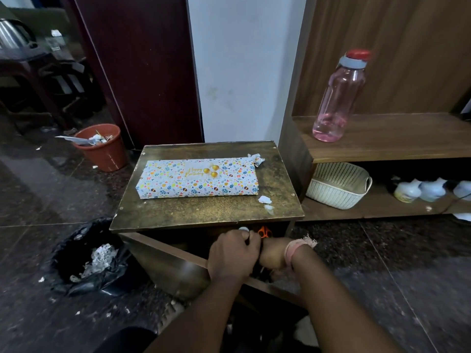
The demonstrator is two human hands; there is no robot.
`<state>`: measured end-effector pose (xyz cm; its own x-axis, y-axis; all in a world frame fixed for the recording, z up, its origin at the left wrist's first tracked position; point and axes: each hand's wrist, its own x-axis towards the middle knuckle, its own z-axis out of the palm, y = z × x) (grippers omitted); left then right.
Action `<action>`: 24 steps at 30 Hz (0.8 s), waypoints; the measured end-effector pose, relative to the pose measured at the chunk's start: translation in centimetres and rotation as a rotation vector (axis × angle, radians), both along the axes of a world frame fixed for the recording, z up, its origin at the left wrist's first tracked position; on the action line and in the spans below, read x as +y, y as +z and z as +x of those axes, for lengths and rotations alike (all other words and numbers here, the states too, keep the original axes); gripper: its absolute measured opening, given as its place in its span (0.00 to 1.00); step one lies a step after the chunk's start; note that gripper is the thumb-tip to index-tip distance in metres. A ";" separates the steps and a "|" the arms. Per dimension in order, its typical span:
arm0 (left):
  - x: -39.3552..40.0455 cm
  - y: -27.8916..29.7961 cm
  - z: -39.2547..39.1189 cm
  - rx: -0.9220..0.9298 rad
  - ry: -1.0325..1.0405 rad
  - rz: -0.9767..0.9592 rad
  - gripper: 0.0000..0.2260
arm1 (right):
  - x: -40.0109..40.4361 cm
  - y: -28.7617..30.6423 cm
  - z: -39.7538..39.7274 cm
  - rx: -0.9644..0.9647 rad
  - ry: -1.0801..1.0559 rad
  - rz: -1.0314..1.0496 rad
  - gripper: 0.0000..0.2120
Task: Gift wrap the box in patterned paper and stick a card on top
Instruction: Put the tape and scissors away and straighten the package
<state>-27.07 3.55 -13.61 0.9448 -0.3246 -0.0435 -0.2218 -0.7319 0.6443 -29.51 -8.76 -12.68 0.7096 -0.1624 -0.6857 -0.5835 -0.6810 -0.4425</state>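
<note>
Risk notes, taken left to right. Black bin bag (pixel 89 258) on the floor at left holds paper scraps; a knee or foot could knock it and spill them, though it stands apart from the hands. Box (pixel 197 178) lies flat on the small wooden table (pixel 204 215), fully covered in patterned paper, with the card (pixel 201 171) lying on its top face, lettering up. Task looks essentially done. Whether the card is firmly stuck cannot be told; a loose edge could lift if the box is moved. Paper scraps (pixel 265 201) lie near the table's right edge, another crumpled piece (pixel 257 159) at the box's far right corner; sweeping these off carelessly could nudge the box.

Hands: both are low, in front of the table's front edge, well apart from the box. Left hand (pixel 233 253) is curled, back up, fingers wrapped over the right hand (pixel 271 253), which is clenched below a pink wrist thread. Whether either holds a small item inside cannot be told. Orange scissors (pixel 264 231) sit just beyond the knuckles, under the tabletop; a blind reach there risks the blades.
</note>
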 end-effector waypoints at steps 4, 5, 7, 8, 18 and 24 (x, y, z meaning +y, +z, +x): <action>0.1 -0.2 0.4 -0.006 -0.030 -0.086 0.22 | 0.5 1.9 -2.5 -0.114 0.054 0.059 0.09; 0.1 -0.1 0.5 -0.013 -0.041 -0.107 0.22 | 0.8 2.1 -3.2 -0.156 0.048 0.070 0.15; 0.1 -0.1 0.7 -0.038 -0.078 -0.149 0.21 | 1.4 1.9 -3.6 -0.216 0.050 0.027 0.24; 0.3 -0.2 0.8 -0.053 -0.107 -0.165 0.21 | 1.7 1.9 -3.5 -0.232 0.038 -0.034 0.24; 3.5 -1.7 0.9 -0.354 -0.360 0.092 0.14 | 3.0 2.4 -2.0 -0.438 -0.088 -0.403 0.07; 3.3 -1.0 -0.4 -0.278 -0.384 0.234 0.27 | 3.4 0.9 -0.7 -0.560 -0.166 -0.451 0.06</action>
<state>-27.46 6.83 -14.57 0.7462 -0.6611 0.0787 -0.6412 -0.6818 0.3522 -30.24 -5.37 -11.81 0.8754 -0.4784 -0.0697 -0.4635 -0.7895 -0.4023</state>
